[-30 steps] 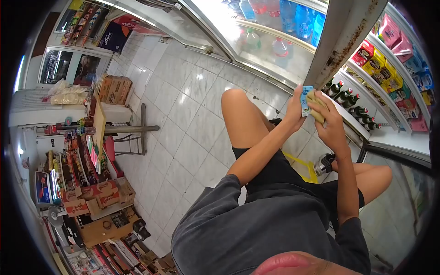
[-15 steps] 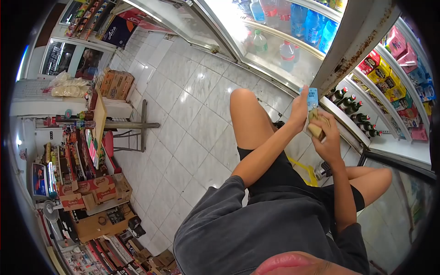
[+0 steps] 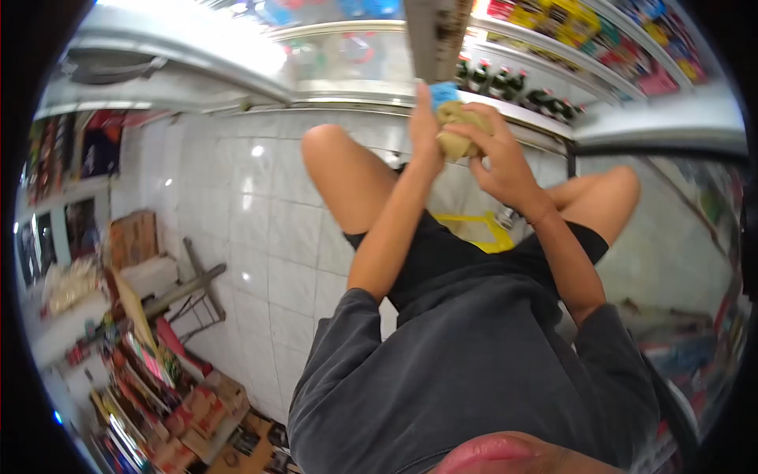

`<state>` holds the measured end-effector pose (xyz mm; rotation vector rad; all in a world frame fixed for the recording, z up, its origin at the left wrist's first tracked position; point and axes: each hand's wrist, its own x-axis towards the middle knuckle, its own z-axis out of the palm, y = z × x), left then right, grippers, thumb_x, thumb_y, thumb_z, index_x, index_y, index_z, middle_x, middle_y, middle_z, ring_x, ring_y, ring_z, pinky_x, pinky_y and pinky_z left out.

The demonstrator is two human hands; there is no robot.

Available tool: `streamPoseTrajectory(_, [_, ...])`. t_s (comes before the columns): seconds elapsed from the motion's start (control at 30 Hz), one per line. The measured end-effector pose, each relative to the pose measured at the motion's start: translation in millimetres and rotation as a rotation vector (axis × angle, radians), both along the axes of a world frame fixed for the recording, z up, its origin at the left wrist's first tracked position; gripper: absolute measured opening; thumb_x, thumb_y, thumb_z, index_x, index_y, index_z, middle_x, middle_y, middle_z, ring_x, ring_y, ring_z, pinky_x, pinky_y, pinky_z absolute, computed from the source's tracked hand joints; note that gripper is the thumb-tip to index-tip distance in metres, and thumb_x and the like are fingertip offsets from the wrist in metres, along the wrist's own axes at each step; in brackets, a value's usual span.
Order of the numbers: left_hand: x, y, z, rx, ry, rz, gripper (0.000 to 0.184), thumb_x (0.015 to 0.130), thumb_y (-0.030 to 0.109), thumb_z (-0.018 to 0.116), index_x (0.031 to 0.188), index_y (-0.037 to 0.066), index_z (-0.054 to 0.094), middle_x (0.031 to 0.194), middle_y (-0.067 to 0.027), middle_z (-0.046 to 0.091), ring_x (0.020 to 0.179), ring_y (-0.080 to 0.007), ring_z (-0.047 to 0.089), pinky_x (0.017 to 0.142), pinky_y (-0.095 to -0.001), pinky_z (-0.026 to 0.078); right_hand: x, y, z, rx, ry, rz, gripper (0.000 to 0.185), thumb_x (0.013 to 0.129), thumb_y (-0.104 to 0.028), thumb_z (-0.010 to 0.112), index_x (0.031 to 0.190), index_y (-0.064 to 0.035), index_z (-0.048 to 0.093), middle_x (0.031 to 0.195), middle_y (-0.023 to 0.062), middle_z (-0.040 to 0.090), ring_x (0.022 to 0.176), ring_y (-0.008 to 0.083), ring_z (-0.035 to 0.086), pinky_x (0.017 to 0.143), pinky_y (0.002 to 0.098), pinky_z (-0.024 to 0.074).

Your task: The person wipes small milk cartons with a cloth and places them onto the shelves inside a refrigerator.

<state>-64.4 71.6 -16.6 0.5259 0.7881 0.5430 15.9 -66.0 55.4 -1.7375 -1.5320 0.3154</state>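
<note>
My left hand (image 3: 425,134) grips a small blue drink carton (image 3: 444,93), thumb upright along its side. Bunched in my right hand (image 3: 501,158) is a tan cloth (image 3: 459,130), pressed against the carton's lower part and hiding some of it. Both hands are in front of my knees, just before the open cooler's bottom ledge (image 3: 521,117). Motion blur hides the carton's print.
Dark green bottles (image 3: 499,82) stand on the lower cooler shelf, with colourful packs (image 3: 553,24) above. A rusty post (image 3: 434,43) divides the cooler. Between my legs lie a yellow object (image 3: 485,231) and a silvery object (image 3: 507,216). Cardboard boxes (image 3: 133,238) stand left.
My view has turned, so hands and cooler appear further left and higher. The cloth now covers more of the carton's lower part; both hands keep their hold.
</note>
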Motion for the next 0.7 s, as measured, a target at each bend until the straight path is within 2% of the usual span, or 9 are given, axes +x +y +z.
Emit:
streamPoseTrajectory(0.13, [7,0,20,0.106,-0.094,0.034,0.059,0.108,0.06,0.039,0.111,0.007,0.062,0.097,-0.0106,0.07,0.083,-0.0206,0.071,0.076,-0.037,0.06,10,-30,34,-0.128,0.291,0.167,0.052,0.073,0.005,0.062,0.123,-0.0091,0.069,0.131,0.0174,0.06,0.119,0.0391,0.061,0.104,0.041,0.049])
streamPoseTrajectory(0.27, [14,-7,23,0.117,-0.105,0.061,0.061,0.11,0.058,0.037,0.123,0.004,0.062,0.107,-0.0086,0.07,0.096,-0.0184,0.07,0.087,-0.0338,0.057,16,-10,53,0.171,0.255,-0.059,0.052,0.074,0.006,0.064,0.124,-0.0087,0.071,0.133,0.0145,0.063,0.119,0.0357,0.062,0.101,0.0411,0.0494])
streamPoseTrajectory(0.3, [15,-11,23,0.135,-0.171,0.005,0.061,0.11,0.057,0.036,0.13,0.004,0.061,0.114,-0.0073,0.069,0.103,-0.0173,0.068,0.091,-0.0315,0.054,21,-4,57,0.14,-0.062,-0.15,0.053,0.074,0.005,0.065,0.123,-0.0118,0.072,0.135,0.0115,0.063,0.119,0.0346,0.058,0.102,0.0416,0.048])
streamPoseTrajectory(0.4, [19,-23,19,0.21,-0.192,-0.023,0.061,0.11,0.056,0.036,0.13,0.004,0.061,0.114,-0.0077,0.069,0.103,-0.0173,0.069,0.091,-0.0312,0.054,24,13,27,0.174,-0.274,-0.156,0.052,0.073,0.004,0.066,0.121,-0.015,0.074,0.134,0.0088,0.064,0.118,0.0338,0.054,0.102,0.0415,0.0471])
streamPoseTrajectory(0.47, [18,-19,16,0.219,-0.197,0.024,0.062,0.109,0.059,0.037,0.125,0.004,0.062,0.107,-0.0085,0.07,0.096,-0.0176,0.069,0.085,-0.0339,0.057,15,4,19,0.185,-0.285,-0.133,0.048,0.072,0.003,0.066,0.116,-0.0163,0.075,0.133,0.0072,0.064,0.116,0.0338,0.054,0.101,0.0418,0.0479])
streamPoseTrajectory(0.53, [6,-6,4,0.035,-0.188,-0.122,0.07,0.108,0.064,0.032,0.125,0.003,0.061,0.1,-0.0133,0.07,0.084,-0.0236,0.07,0.076,-0.0391,0.059,-3,-16,20,0.071,-0.093,-0.024,0.044,0.073,0.0,0.064,0.113,-0.0161,0.076,0.128,0.0066,0.067,0.114,0.0338,0.055,0.103,0.0434,0.0478])
streamPoseTrajectory(0.6, [8,-7,18,0.107,-0.091,-0.109,0.074,0.106,0.068,0.031,0.124,0.003,0.061,0.095,-0.0152,0.07,0.074,-0.0251,0.069,0.07,-0.038,0.059,2,-31,26,0.025,-0.04,0.002,0.042,0.074,-0.001,0.065,0.111,-0.016,0.077,0.128,0.0053,0.068,0.112,0.033,0.056,0.1,0.0429,0.0492])
streamPoseTrajectory(0.67, [8,-9,25,0.117,-0.193,-0.001,0.077,0.106,0.069,0.029,0.124,0.002,0.061,0.096,-0.0159,0.07,0.077,-0.025,0.069,0.071,-0.0391,0.059,9,-41,38,0.041,0.042,0.054,0.04,0.074,-0.001,0.065,0.11,-0.0154,0.076,0.128,0.0059,0.069,0.111,0.0327,0.055,0.1,0.0429,0.0482])
streamPoseTrajectory(0.7, [5,-7,16,0.114,-0.234,-0.035,0.075,0.107,0.066,0.026,0.128,0.003,0.06,0.106,-0.0151,0.07,0.093,-0.0254,0.07,0.083,-0.0407,0.059,12,-38,45,0.036,0.042,0.044,0.04,0.074,-0.001,0.065,0.11,-0.0154,0.076,0.128,0.0059,0.069,0.111,0.0327,0.055,0.1,0.0429,0.0482])
